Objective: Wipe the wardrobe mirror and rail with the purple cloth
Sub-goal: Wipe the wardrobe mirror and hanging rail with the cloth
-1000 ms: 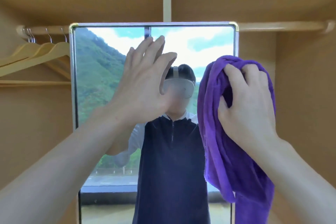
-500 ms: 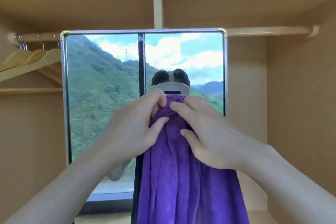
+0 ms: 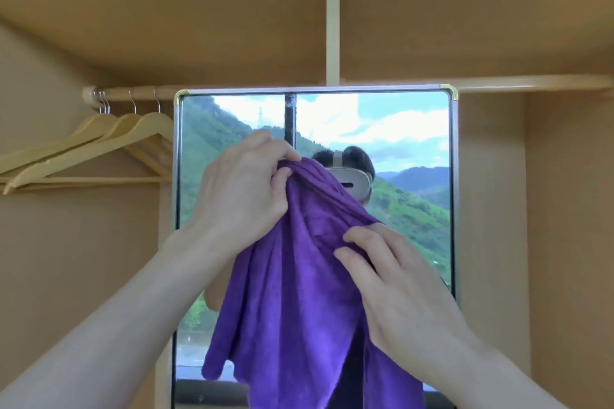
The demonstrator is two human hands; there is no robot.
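The purple cloth (image 3: pixel 292 292) hangs in front of the wardrobe mirror (image 3: pixel 408 143), held up by both hands. My left hand (image 3: pixel 242 196) pinches the cloth's top edge at mid-mirror height. Lower and to the right, my right hand (image 3: pixel 392 289) grips a fold of the cloth. The mirror has a silver frame with gold corners and reflects green hills, sky and a person wearing a headset. The wooden rail (image 3: pixel 139 93) runs behind the mirror's top edge, from the left wall to the right side (image 3: pixel 531 83).
Several wooden hangers (image 3: pixel 99 139) hang on the rail at the left. A pale vertical post (image 3: pixel 332 30) drops from the wardrobe ceiling to the rail above the mirror. Tan wardrobe walls close in on both sides.
One second ago my left hand was flat on the mirror and only my right held the cloth. Now both hands grip it, the right hand having slid lower; the view has tilted upward.
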